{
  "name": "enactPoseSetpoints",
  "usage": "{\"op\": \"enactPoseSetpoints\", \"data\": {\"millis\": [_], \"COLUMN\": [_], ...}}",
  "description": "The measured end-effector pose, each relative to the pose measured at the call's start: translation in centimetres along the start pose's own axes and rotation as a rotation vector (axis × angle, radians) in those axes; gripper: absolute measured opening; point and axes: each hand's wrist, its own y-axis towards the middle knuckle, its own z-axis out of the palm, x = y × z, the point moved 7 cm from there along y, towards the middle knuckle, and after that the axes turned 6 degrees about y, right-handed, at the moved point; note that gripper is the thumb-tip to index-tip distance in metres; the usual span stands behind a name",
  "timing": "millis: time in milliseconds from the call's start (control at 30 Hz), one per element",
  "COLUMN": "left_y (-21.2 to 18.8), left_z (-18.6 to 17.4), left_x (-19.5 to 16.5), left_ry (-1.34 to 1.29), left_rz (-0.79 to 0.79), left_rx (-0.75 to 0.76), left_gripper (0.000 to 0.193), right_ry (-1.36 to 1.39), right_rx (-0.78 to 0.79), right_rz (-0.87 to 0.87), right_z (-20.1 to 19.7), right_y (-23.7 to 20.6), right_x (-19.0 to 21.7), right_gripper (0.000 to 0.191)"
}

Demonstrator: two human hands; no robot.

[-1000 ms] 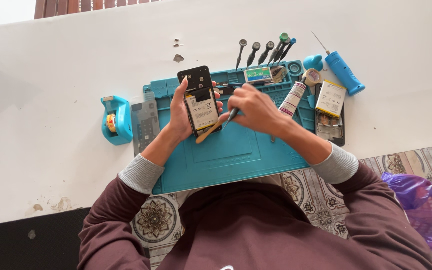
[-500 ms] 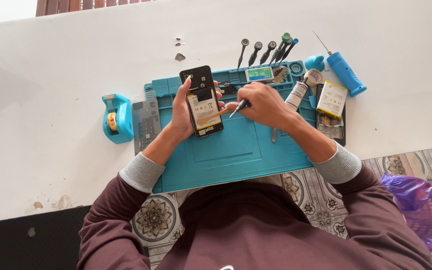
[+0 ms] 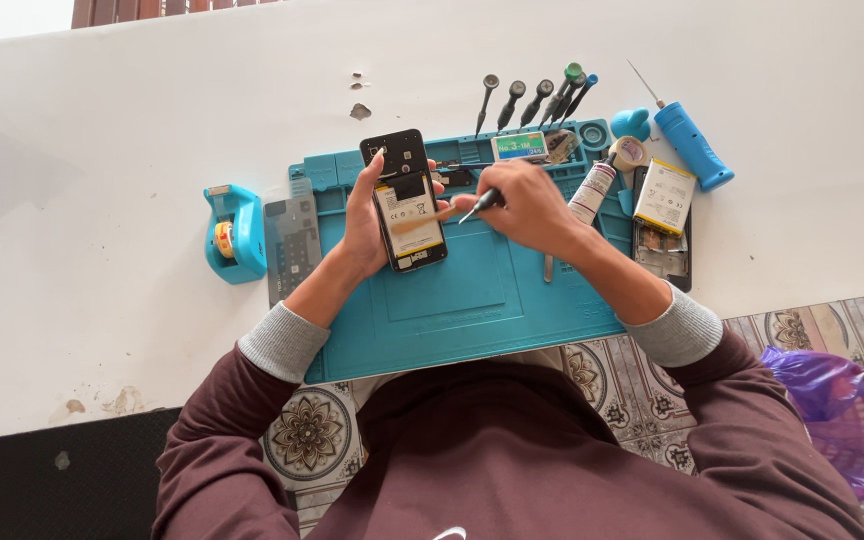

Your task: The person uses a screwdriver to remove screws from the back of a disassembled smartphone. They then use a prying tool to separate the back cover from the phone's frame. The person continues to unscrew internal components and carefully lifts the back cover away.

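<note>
My left hand holds an opened black phone upright over the teal work mat, its back off and the battery showing. My right hand is closed on a thin dark-handled tool whose tip points at the phone's right edge. A narrow tan strip lies slanted across the phone's middle, between the tool tip and the battery.
On the white table: a teal tape dispenser, a clear back cover, several screwdrivers, a blue powered driver, a glue tube, a loose battery on a second phone. A purple bag sits lower right.
The tan strip has risen from the phone's lower end to its middle. My right hand with the tool shifted slightly up. The phone stays in my left hand.
</note>
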Motion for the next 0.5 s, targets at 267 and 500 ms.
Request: {"op": "enactPoseSetpoints", "data": {"millis": [267, 500], "left_y": [-0.1, -0.2], "left_z": [0.4, 0.8], "left_x": [-0.1, -0.3], "left_ry": [-0.013, 0.031], "left_rz": [0.021, 0.026], "left_rx": [0.045, 0.047], "left_gripper": [0.078, 0.076], "right_ry": [-0.117, -0.076], "right_rx": [-0.202, -0.208], "right_rz": [-0.082, -0.120], "right_z": [-2.4, -1.7], "right_y": [0.1, -0.4], "right_x": [0.0, 0.7], "right_gripper": [0.037, 0.020]}}
